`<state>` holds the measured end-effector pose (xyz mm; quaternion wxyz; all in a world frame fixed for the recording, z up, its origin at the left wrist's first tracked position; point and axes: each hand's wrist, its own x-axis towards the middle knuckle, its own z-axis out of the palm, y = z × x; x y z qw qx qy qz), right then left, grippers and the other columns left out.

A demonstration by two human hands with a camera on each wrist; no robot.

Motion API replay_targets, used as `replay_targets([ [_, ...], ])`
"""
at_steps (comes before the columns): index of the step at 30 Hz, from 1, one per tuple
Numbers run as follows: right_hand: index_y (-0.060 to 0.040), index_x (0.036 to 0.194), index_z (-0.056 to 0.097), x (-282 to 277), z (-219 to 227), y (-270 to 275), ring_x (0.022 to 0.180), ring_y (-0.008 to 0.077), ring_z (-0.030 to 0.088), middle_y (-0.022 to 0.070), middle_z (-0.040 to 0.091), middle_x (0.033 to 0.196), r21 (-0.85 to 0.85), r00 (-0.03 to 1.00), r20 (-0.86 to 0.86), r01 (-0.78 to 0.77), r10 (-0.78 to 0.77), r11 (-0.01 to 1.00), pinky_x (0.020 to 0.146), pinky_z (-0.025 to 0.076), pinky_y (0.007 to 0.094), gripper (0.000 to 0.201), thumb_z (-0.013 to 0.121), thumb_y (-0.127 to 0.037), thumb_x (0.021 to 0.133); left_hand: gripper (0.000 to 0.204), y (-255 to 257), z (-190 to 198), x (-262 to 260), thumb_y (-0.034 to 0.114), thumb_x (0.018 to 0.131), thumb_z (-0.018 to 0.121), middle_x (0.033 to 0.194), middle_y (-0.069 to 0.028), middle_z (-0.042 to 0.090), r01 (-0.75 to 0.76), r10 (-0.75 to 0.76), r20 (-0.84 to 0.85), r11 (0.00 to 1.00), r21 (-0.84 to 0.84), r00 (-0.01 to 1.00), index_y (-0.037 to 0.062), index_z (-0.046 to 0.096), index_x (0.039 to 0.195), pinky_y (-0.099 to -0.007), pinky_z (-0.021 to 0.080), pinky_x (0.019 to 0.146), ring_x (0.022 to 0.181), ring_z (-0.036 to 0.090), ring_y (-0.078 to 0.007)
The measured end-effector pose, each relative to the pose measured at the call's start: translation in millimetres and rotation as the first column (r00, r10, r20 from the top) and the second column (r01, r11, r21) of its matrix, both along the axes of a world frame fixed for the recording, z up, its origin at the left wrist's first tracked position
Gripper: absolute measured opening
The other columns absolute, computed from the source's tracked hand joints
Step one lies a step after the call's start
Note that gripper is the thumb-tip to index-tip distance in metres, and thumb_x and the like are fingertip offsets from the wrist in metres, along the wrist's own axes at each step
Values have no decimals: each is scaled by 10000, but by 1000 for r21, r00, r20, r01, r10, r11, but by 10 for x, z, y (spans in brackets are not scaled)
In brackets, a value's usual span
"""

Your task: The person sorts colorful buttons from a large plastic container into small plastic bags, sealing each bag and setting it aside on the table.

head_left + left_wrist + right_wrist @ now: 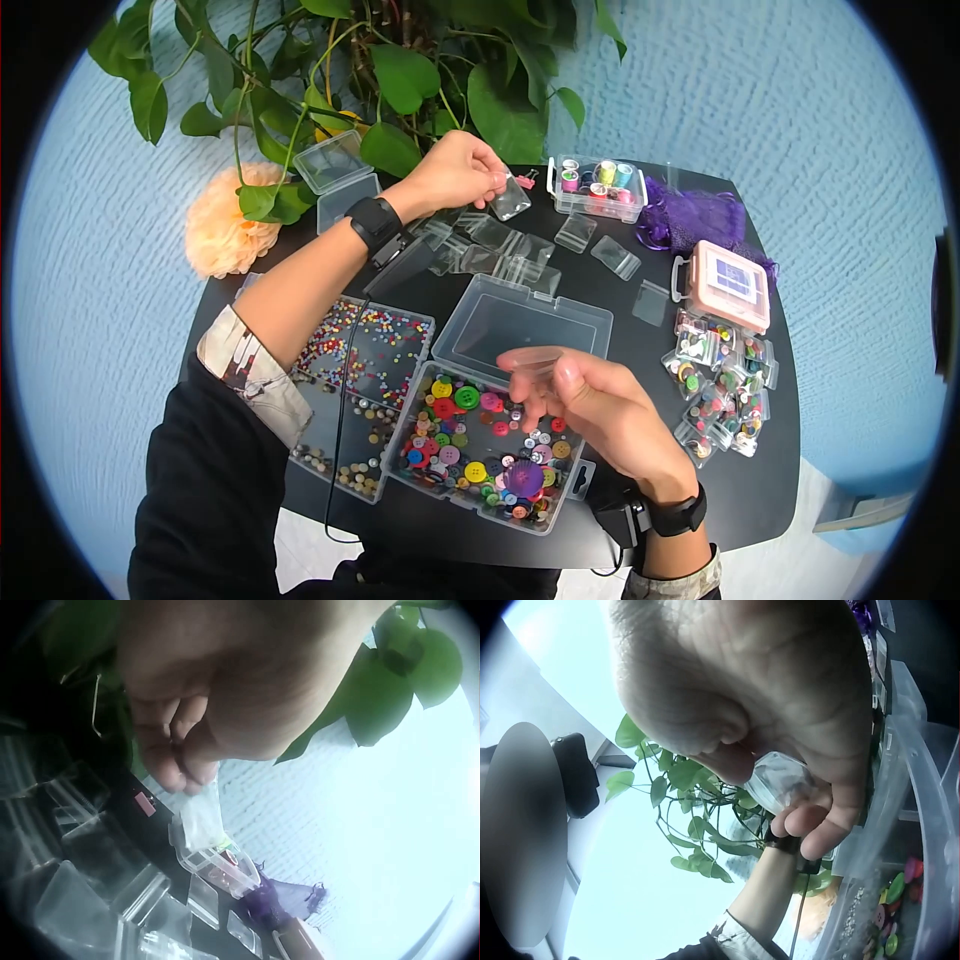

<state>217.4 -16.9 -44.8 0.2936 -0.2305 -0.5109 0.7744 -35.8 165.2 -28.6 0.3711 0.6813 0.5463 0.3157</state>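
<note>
At the back of the table the left hand [458, 175] pinches a small clear bag [511, 200] between thumb and fingertips; in the left wrist view this bag [201, 819] hangs below the fingers. The right hand [625, 418] is above the open button box [398, 452], its thumb and fingers bent round another clear bag [535, 360]. That bag [778, 780] shows between thumb and fingers in the right wrist view. Colourful buttons [467, 398] lie in the box beneath. More flat clear bags [490, 235] overlap between the left hand and the box's lid [525, 325].
Left of the buttons is a bead box [385, 335]. A thread-spool box [600, 205], purple mesh cloth [700, 215], pink case [735, 285] and filled bags [715, 400] occupy the right side. Leafy vines [405, 78] hang over the back, near a peach flower [232, 222].
</note>
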Motion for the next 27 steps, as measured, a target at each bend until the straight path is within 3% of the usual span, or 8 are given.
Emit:
replay_targets([
  [6, 133, 1292, 517, 28, -6, 17, 946, 205, 581, 139, 609, 1080, 12, 999, 38, 22, -22, 1000, 874, 481, 352, 526, 439, -332, 1058, 225, -130, 2, -84, 77, 877, 720, 886, -108, 714, -47, 42, -48, 994, -97, 998, -86, 667, 1023, -249, 551, 606, 743, 667, -125],
  [8, 62, 1315, 537, 53, -4, 28, 889, 156, 588, 67, 622, 1046, -21, 999, -7, 52, -53, 998, 836, 470, 288, 442, 399, -286, 1081, 241, -181, -88, -178, 90, 876, 723, 917, -103, 718, -90, 165, -285, 962, 258, 944, -68, 668, 1049, -254, 551, 638, 778, 671, -119],
  [9, 91, 1313, 524, 71, 5, 39, 921, 160, 582, 90, 615, 1076, -39, 997, -52, 54, -56, 998, 866, 480, 314, 448, 397, -270, 1080, 208, -352, -17, -138, 102, 835, 717, 894, -84, 717, -55, 125, -190, 940, 338, 974, -47, 698, 979, -298, 563, 690, 736, 663, -121],
  [13, 141, 1305, 502, 138, -19, 104, 998, 187, 572, 154, 595, 1130, -97, 977, -213, 6, -27, 995, 952, 489, 405, 460, 420, -245, 1069, 89, -1402, 508, 15, 87, 900, 664, 811, -14, 689, 237, -251, -139, 965, -113, 958, 9, 692, 930, -251, 516, 622, 709, 619, -69],
  [16, 142, 1317, 492, 122, -58, 103, 1038, 216, 581, 167, 593, 1146, -96, 971, -241, -21, -3, 995, 959, 499, 444, 462, 448, -239, 1059, 150, -2096, 515, 92, 113, 875, 640, 871, -137, 677, 527, -549, -486, 827, -196, 681, -6, 683, 956, -376, 529, 732, 813, 675, -290],
  [17, 142, 1317, 492, 118, -64, 100, 1038, 216, 581, 167, 593, 1146, -95, 971, -240, -21, -2, 995, 959, 499, 444, 462, 448, -239, 1059, 266, -2323, 351, 66, 122, 875, 654, 1050, -170, 646, 595, -546, -566, 795, -117, 618, -34, 631, 1089, -416, 520, 809, 952, 656, -326],
  [21, 142, 1343, 469, 117, -58, 104, 1112, 257, 581, 189, 588, 1165, -115, 945, -302, -166, 125, 979, 991, 495, 522, 480, 486, -232, 1042, 622, -2673, 88, 130, 159, 869, 694, 1336, -273, 443, 459, -405, -672, 882, -109, 620, -87, 392, 1354, -474, 465, 922, 1145, 534, -434],
  [27, 138, 1375, 440, 136, -85, 108, 1186, 286, 570, 203, 594, 1186, -111, 923, -305, -279, 234, 954, 1029, 477, 527, 477, 484, -199, 1040, 703, -2524, -20, 338, 166, 845, 737, 1242, -204, 455, 575, -431, -687, 818, -23, 585, -64, 363, 1393, -471, 408, 988, 1133, 499, -394],
])
